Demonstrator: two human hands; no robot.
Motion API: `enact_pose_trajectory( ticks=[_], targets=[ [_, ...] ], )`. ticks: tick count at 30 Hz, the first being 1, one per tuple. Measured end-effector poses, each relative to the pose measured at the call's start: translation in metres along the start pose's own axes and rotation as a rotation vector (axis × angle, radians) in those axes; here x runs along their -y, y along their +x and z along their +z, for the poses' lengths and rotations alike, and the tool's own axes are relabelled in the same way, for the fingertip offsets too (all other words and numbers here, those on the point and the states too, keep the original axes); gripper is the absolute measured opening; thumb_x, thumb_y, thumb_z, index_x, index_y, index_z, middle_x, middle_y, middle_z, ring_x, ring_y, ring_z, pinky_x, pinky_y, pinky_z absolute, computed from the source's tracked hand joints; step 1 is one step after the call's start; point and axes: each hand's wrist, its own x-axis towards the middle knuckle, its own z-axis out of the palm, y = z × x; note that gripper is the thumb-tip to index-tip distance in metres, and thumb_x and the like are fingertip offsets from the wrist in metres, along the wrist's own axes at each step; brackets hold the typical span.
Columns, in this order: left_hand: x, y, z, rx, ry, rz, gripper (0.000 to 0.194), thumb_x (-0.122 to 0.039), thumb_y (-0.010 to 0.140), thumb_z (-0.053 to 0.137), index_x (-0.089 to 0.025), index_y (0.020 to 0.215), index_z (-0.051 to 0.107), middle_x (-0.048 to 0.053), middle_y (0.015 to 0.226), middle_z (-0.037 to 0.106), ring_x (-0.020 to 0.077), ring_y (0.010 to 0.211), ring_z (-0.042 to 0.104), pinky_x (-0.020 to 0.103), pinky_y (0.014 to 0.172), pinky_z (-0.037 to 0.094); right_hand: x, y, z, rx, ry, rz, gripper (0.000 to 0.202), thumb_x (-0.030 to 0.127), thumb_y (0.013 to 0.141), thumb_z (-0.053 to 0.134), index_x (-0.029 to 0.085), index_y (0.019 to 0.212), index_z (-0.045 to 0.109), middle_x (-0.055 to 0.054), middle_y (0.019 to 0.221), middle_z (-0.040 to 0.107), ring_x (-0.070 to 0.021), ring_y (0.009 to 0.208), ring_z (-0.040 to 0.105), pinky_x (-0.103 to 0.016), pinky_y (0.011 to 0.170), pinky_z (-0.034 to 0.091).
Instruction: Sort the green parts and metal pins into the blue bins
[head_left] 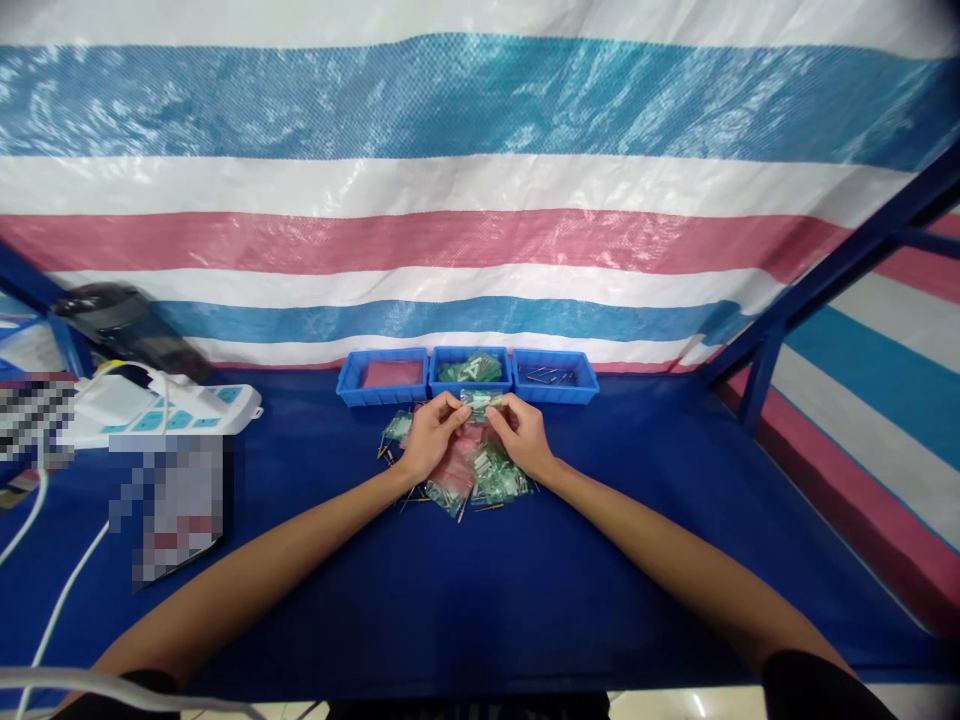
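Two hands (pixel 480 440) pinching green packet (pixel 480 400), blue bins (pixel 555 378) behind

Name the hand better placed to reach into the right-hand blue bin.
Probably the right hand: it is nearer the right-hand blue bin, and the left hand would have to cross past it. Both appear to pinch the small packet, so the right would first let go.

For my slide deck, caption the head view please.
Two bare hands pinch a small clear packet above a mixed pile, before three blue bins.
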Motion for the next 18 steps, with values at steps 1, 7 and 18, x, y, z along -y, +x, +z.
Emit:
enact_pose_trajectory(
  ticks=[1, 7, 18],
  targets=[
    [-0.0004, -0.0002, 0.0001, -0.001, 0.004, 0.002, 0.029, -0.039, 0.081, 0.066, -0.016, 0.07, 0.053, -0.002, 0.06, 0.055, 0.0108, 0.056, 0.049, 0.023, 0.058, 0.039, -0.0002, 0.0, 0.0, -0.001, 0.007, 0.0, 0.025, 0.04, 0.09, 0.05, 0.019, 0.076, 0.054, 0.004, 0.062, 0.044, -0.0123, 0.057, 0.042, -0.024, 0.057, 0.036],
    [-0.0015, -0.0016, 0.0002, -0.009, 0.04, 0.02, 0.029, -0.038, 0.083, 0.064, -0.016, 0.069, 0.053, -0.002, 0.059, 0.054, 0.011, 0.056, 0.049, 0.023, 0.058, 0.039, -0.0023, -0.0001, 0.0004, 0.01, 0.018, 0.018, 0.024, 0.04, 0.09, 0.05, 0.019, 0.084, 0.058, 0.003, 0.064, 0.047, -0.0128, 0.058, 0.044, -0.024, 0.057, 0.037],
    [-0.0005, -0.0008, 0.0006, 0.024, -0.034, -0.001, 0.023, -0.037, 0.084, 0.064, -0.016, 0.08, 0.057, -0.002, 0.062, 0.056, 0.0116, 0.057, 0.052, 0.023, 0.058, 0.041, -0.0001, -0.0001, 0.0014, -0.02, 0.024, 0.023, 0.025, 0.04, 0.091, 0.049, 0.018, 0.083, 0.058, 0.002, 0.066, 0.051, -0.0133, 0.06, 0.046, -0.024, 0.058, 0.038]
  ],
)
